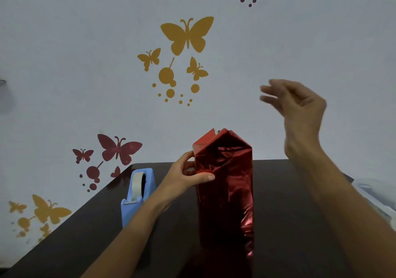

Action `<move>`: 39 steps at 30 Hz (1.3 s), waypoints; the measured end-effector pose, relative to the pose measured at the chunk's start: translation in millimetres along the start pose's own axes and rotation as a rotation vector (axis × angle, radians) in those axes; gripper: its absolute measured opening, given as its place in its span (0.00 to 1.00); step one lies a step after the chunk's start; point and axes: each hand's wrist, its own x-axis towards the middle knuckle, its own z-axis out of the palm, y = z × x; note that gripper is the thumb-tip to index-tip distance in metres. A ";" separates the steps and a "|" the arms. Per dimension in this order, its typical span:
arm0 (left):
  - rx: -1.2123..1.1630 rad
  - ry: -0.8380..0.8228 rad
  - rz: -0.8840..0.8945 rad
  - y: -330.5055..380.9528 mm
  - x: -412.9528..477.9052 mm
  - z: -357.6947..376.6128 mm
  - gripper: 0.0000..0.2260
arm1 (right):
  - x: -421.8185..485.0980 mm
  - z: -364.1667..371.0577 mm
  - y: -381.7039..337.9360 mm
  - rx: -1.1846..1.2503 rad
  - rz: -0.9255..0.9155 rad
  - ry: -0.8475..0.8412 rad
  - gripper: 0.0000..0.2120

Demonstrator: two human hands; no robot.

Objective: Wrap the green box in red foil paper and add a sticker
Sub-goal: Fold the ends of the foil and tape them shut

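A tall box wrapped in shiny red foil paper (225,192) stands upright on the dark table (289,213), its top end folded into a peak with flaps still standing up. No green of the box shows. My left hand (188,175) grips the upper left side of the wrapped box, thumb across its front. My right hand (297,106) is raised in the air to the upper right of the box, fingers spread and relaxed, holding nothing that I can see. No sticker is in view.
A blue tape dispenser (139,194) with a white tape roll stands on the table left of the box. A white object (377,194) lies at the table's right edge. A white wall with butterfly decals (187,34) rises behind the table.
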 end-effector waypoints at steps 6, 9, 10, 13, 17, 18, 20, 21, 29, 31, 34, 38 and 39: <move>0.268 0.509 -0.069 6.3 -1.6 40.0 0.32 | -57.7 -2.0 31.2 -0.506 0.456 -0.118 0.25; 0.547 0.480 0.019 5.6 -8.8 69.4 0.48 | -65.4 5.8 32.5 -0.379 0.713 -0.287 0.29; 0.524 0.385 0.081 7.2 -13.9 79.8 0.48 | -63.9 6.2 33.6 -0.366 0.724 -0.342 0.33; 0.309 0.114 0.206 4.0 -22.7 89.3 0.34 | -58.0 -4.0 54.0 -0.501 0.602 -0.363 0.60; 0.113 0.312 0.292 10.1 -17.5 52.4 0.19 | -44.1 -26.9 71.1 -0.475 0.560 -0.365 0.57; 0.121 0.430 0.325 17.0 -15.1 40.7 0.20 | -40.9 -31.0 71.4 -0.457 0.568 -0.431 0.56; 0.289 0.436 0.367 38.7 -9.6 20.7 0.32 | -36.4 -35.6 72.3 -0.424 0.573 -0.545 0.56; 0.417 0.307 0.331 50.8 -3.4 13.1 0.38 | -34.9 -36.6 73.2 -0.419 0.571 -0.573 0.56; 0.352 0.068 0.484 148.4 45.2 -26.3 0.06 | -30.6 -40.6 76.6 -0.403 0.590 -0.624 0.49; 0.336 0.015 0.450 155.5 43.9 -36.2 0.16 | -30.3 -41.8 77.2 -0.394 0.594 -0.624 0.48; 0.704 -0.290 0.179 137.5 34.5 -33.4 0.43 | -29.3 -42.7 79.4 -0.374 0.593 -0.625 0.48; 1.060 -0.349 0.232 116.0 28.7 -10.4 0.34 | -28.3 -41.5 76.3 -0.380 0.589 -0.695 0.50; 1.023 -0.314 0.292 117.6 31.6 -10.2 0.25 | -27.6 -41.8 74.4 -0.384 0.593 -0.725 0.50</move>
